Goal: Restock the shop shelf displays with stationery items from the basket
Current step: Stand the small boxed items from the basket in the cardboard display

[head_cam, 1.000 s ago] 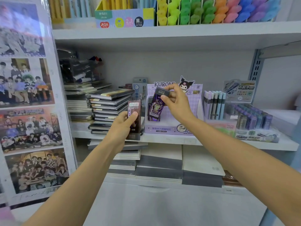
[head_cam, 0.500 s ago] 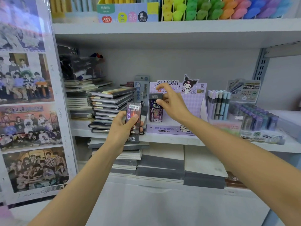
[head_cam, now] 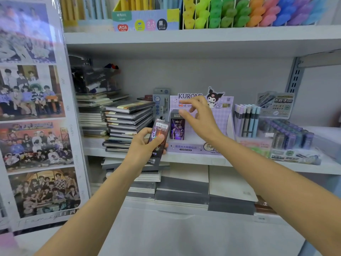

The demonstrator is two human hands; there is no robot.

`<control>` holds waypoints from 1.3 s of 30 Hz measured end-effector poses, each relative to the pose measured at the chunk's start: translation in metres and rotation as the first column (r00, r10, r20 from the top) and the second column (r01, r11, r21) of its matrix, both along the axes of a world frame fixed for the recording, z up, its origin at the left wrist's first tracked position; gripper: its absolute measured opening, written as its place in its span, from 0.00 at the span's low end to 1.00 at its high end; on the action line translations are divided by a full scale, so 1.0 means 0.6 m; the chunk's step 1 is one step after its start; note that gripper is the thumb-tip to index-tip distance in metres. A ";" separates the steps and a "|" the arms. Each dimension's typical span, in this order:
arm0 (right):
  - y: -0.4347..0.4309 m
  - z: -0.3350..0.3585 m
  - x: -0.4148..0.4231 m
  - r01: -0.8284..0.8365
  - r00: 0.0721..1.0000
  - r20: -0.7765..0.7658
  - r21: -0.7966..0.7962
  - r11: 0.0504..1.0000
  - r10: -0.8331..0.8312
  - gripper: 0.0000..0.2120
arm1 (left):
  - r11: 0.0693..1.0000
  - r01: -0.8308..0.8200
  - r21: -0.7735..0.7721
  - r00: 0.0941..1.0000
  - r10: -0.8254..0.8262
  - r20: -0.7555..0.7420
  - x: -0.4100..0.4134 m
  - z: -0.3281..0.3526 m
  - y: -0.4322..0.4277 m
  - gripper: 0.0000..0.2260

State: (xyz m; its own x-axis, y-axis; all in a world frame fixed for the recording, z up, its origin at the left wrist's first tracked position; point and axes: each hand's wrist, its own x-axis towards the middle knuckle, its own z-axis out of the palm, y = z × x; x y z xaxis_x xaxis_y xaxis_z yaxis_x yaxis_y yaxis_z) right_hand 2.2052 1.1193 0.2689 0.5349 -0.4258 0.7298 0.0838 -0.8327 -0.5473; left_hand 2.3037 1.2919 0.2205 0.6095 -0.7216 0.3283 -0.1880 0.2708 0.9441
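A purple Kuromi display box [head_cam: 223,124] stands on the middle shelf [head_cam: 193,158]. One dark purple lead-refill pack [head_cam: 177,128] stands upright in the box's left end. My right hand [head_cam: 200,117] hovers just above and to the right of that pack, fingers loosely spread and holding nothing. My left hand [head_cam: 145,145] grips a second dark pack [head_cam: 159,139] with a barcode label, tilted, in front of the shelf edge left of the box. No basket is in view.
A stack of dark notebooks [head_cam: 127,124] sits left of the box. Pens [head_cam: 246,121] and a tray of purple refill cases [head_cam: 287,133] stand to the right. Coloured highlighters [head_cam: 249,12] fill the upper shelf. Paper pads [head_cam: 184,185] lie below. A photo poster [head_cam: 35,117] covers the left.
My right hand stood its pack upright in the Kuromi box, let go of it and lifted away with open fingers. The left hand kept its pack and shifted slightly.
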 end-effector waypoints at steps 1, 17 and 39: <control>0.008 0.003 -0.004 -0.098 0.995 -0.015 0.058 0.994 0.099 0.12 | 1.000 0.014 0.008 1.000 -0.014 0.022 -0.004 0.002 -0.001 0.10; 0.005 -0.027 -0.087 -0.320 0.875 -0.163 0.511 0.798 0.455 0.06 | 0.983 -0.087 -0.159 0.971 0.048 -0.236 -0.024 0.023 -0.011 0.07; 0.008 -0.002 -0.015 0.016 0.994 0.106 0.053 0.998 -0.022 0.07 | 0.808 -0.587 0.061 0.099 -0.003 0.995 -0.005 -0.094 -0.037 0.26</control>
